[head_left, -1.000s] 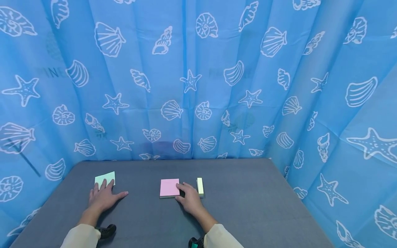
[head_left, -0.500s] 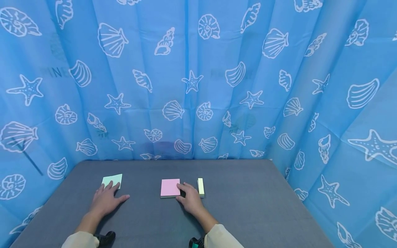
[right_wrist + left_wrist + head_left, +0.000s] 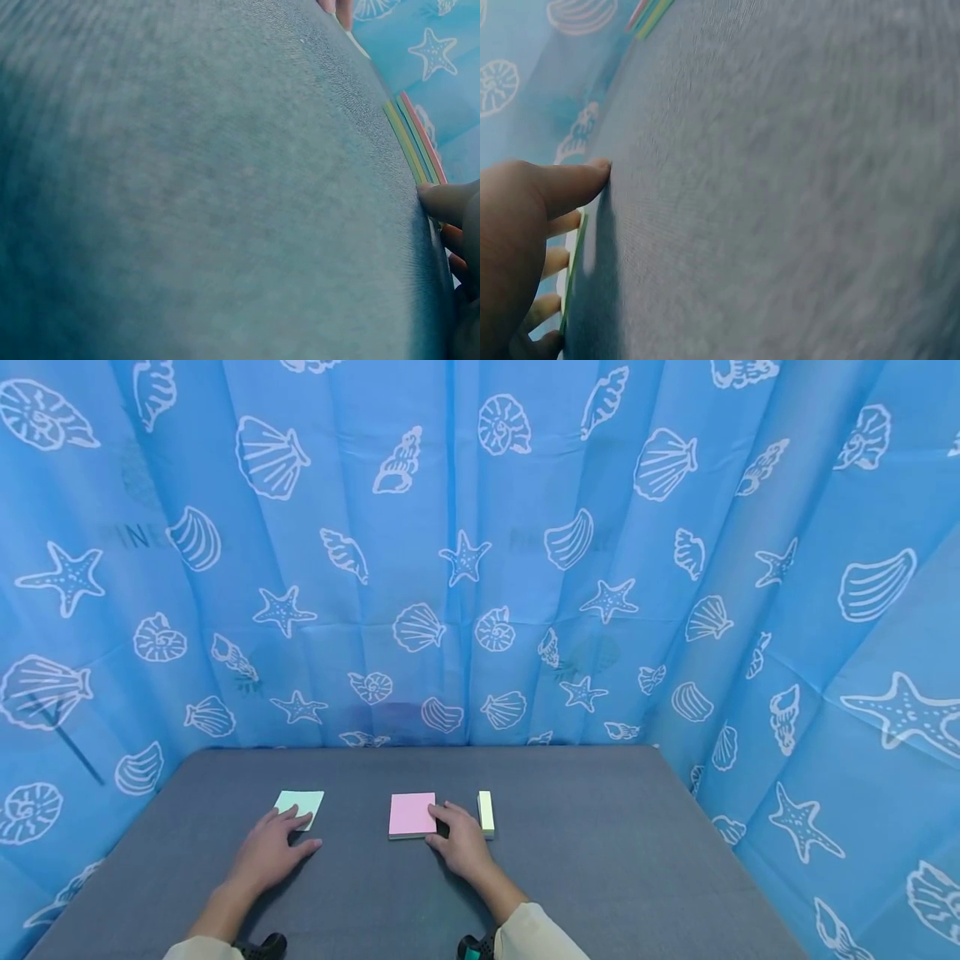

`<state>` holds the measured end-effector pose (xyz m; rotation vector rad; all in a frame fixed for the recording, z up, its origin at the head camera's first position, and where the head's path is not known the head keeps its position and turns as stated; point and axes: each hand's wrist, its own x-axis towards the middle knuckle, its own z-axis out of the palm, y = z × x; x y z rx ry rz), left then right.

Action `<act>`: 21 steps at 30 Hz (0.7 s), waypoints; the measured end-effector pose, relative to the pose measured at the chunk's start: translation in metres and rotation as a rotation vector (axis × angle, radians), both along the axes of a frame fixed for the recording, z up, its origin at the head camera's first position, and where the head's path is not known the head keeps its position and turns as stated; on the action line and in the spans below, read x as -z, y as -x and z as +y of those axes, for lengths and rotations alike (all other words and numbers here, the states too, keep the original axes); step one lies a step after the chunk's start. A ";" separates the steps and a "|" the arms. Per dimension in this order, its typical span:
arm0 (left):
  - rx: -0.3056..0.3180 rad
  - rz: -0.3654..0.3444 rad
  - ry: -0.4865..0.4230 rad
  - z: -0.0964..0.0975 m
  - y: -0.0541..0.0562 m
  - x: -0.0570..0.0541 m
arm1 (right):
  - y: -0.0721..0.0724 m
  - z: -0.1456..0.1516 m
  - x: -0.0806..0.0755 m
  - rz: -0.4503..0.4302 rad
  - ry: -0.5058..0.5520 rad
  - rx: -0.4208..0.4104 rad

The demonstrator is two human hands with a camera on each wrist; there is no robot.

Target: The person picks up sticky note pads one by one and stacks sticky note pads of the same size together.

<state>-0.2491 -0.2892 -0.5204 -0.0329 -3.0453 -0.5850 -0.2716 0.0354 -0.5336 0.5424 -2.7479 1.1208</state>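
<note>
A pale green sticky note pad [image 3: 300, 802] lies on the grey table at left of centre, its near part covered by fingertips. My left hand [image 3: 266, 852] rests extended fingers on it, thumb spread to the side. In the left wrist view the pad's thin green edge [image 3: 574, 262] shows under the fingers. To its right sits a square stack of sticky notes [image 3: 411, 815], pink on top, with yellow and bluish layers [image 3: 415, 142] in the right wrist view. My right hand [image 3: 461, 843] holds the stack's near right corner between thumb and index finger.
A narrow pale yellow block [image 3: 486, 814] stands just right of my right hand. The grey table [image 3: 600, 860] ends at a blue curtain [image 3: 525, 568] with white shells and starfish, at the back and sides. Dark devices are strapped at both wrists.
My left hand has slid the green pad rightward and slightly nearer, towards the pink-topped stack, turning it a little. My right hand has stayed at the stack.
</note>
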 end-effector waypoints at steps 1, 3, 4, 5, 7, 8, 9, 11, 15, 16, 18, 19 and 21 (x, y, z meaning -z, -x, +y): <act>0.011 0.005 -0.003 0.001 0.000 0.001 | 0.000 0.000 0.000 0.000 -0.002 0.002; 0.026 0.005 -0.011 0.003 0.000 0.001 | 0.000 0.000 0.000 0.001 -0.001 0.000; 0.033 0.005 -0.014 0.004 0.000 0.001 | 0.000 0.000 0.000 -0.002 0.001 -0.001; 0.041 0.006 -0.017 0.005 0.000 0.001 | -0.001 0.000 0.000 -0.002 0.004 -0.002; 0.062 0.017 -0.021 0.006 -0.001 0.002 | -0.002 0.000 -0.001 -0.001 0.007 -0.003; 0.071 0.020 -0.024 0.006 -0.002 0.002 | -0.002 0.000 -0.002 -0.002 0.010 -0.005; 0.082 0.028 -0.028 0.006 -0.003 0.002 | -0.002 0.000 -0.002 -0.004 0.011 -0.004; 0.108 0.045 -0.033 0.006 -0.004 0.001 | -0.003 0.000 -0.003 -0.003 0.010 -0.003; 0.166 0.089 -0.047 0.006 -0.008 0.000 | -0.003 0.000 -0.003 -0.010 0.012 0.000; 0.179 0.101 -0.048 0.005 -0.009 0.000 | -0.003 0.000 -0.004 -0.013 0.012 -0.001; 0.196 0.120 -0.050 0.005 -0.010 0.000 | -0.003 0.000 -0.004 -0.018 0.014 0.001; 0.198 0.126 -0.051 0.005 -0.010 0.000 | -0.003 0.000 -0.004 -0.013 0.012 0.000; 0.197 0.132 -0.052 0.005 -0.010 0.001 | -0.003 0.000 -0.004 -0.013 0.009 0.002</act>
